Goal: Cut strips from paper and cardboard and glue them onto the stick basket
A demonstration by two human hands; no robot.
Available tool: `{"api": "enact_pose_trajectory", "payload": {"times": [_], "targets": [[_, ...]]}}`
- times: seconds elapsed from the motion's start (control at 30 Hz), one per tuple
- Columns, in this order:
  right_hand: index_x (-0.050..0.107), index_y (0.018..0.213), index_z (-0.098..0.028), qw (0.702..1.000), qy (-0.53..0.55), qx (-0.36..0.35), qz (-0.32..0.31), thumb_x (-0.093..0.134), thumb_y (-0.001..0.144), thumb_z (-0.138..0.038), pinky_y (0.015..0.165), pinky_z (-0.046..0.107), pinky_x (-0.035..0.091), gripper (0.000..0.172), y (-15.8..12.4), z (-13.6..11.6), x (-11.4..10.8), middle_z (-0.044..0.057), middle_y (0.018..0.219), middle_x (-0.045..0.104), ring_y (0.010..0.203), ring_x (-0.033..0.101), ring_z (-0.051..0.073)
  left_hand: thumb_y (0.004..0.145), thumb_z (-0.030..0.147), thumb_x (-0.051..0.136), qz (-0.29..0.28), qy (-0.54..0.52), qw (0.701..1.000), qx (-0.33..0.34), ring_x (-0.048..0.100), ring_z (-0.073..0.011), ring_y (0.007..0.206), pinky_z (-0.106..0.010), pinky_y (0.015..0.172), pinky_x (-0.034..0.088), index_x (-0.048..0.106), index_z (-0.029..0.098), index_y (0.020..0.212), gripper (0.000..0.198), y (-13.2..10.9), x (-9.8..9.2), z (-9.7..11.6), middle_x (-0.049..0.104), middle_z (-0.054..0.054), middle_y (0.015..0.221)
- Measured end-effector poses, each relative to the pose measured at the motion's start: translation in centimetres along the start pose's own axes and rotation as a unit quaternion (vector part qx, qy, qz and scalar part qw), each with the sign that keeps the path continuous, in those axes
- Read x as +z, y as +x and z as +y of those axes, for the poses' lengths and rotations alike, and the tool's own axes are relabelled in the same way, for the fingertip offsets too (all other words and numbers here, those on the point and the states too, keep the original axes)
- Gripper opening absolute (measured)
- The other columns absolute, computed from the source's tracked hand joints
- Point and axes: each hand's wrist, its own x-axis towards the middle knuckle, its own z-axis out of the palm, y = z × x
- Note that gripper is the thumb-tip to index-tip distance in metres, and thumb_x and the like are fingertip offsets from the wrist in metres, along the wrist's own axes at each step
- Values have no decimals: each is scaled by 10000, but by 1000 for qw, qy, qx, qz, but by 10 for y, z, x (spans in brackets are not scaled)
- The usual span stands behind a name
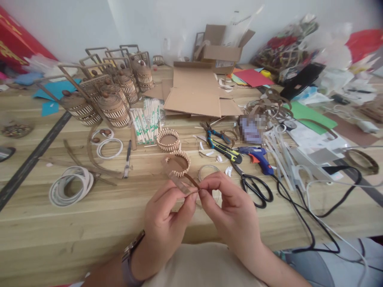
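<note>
A wooden table [98, 227] is filling my remote view, with slatted, lidded containers [113, 109] standing at far left and flattened cardboard [194, 89] lying at far centre. At near centre, I am watching the left hand [169, 217] and right hand [231, 213] meeting fingertip to fingertip. A blue glue gun [261, 157] is lying to their right, black-handled scissors [243, 177] resting nearer. Just beyond the hands, a slatted ring [188, 162] is sitting in front of another like it. Smallest of all, a thin brown strip [179, 184] is curving above the table's near side, both hands pinching it tightly between thumb and forefinger; blur is leaving me unsure whether it is one looped piece or two.
</note>
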Motion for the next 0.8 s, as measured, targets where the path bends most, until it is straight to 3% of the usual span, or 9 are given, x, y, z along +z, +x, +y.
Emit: {"api": "enact_pose_trajectory", "payload": {"times": [0.57, 0.7, 0.8], "targets": [[602, 716, -220, 999, -11, -30, -17, 557, 833, -124, 584, 241, 471, 158, 6, 11, -4, -28, 643, 605, 619, 579, 127, 879, 83, 592, -10, 42, 999, 30, 691, -89, 744, -143, 723, 550, 657, 222, 848, 156, 6, -3, -2, 730, 31, 832], [604, 718, -224, 998, -61, -6, 16, 555, 854, -176, 599, 250, 473, 153, 10, 29, -11, -17, 658, 627, 630, 598, 139, 891, 85, 577, -35, 74, 995, 61, 682, -114, 787, -194, 744, 573, 650, 217, 889, 151, 11, -9, -6, 716, 1, 876], [625, 726, -226, 993, -106, 15, 45, 561, 857, -240, 607, 262, 470, 147, 15, 54, -21, -9, 663, 638, 630, 597, 152, 895, 79, 581, -55, 106, 984, 130, 674, -152, 895, -277, 838, 575, 659, 199, 888, 143, 20, -13, -11, 717, -47, 967]]}}
